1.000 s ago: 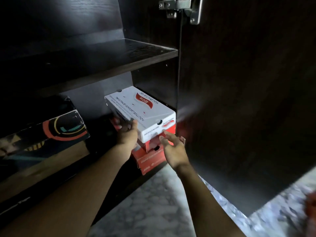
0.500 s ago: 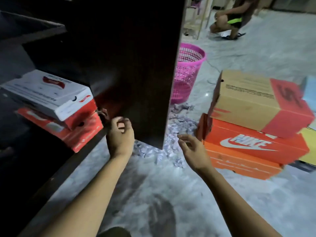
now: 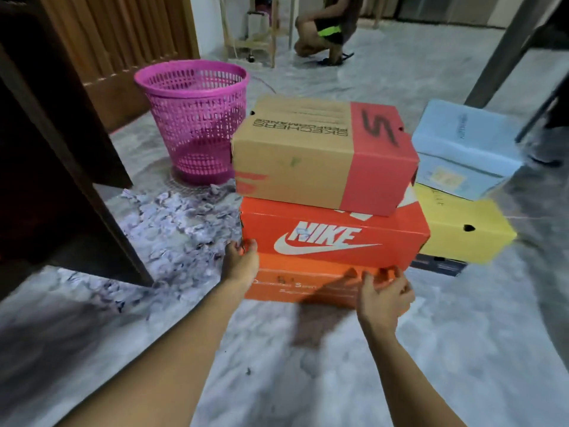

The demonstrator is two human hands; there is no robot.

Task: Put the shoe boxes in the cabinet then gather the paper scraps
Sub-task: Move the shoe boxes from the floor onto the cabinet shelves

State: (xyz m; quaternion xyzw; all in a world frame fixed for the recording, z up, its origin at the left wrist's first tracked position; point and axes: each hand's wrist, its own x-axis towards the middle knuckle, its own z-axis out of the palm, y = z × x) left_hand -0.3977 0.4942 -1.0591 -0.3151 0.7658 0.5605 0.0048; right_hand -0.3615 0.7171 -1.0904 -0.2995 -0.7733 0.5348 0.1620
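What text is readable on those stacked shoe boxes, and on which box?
"SKECHERS PERFORMANCE", upside down, plus a big "S": top of the tan-and-red box.
"NIKE" with swoosh: front of the red box under it.
Too blurred: script lettering on the orange box at the bottom.
Unreadable: small marks on the light blue box and the yellow box.

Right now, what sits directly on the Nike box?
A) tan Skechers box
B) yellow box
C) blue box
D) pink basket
A: the Skechers box rests on the lid of the Nike box, while the blue box lies on the yellow box to the right and the basket stands on the floor.
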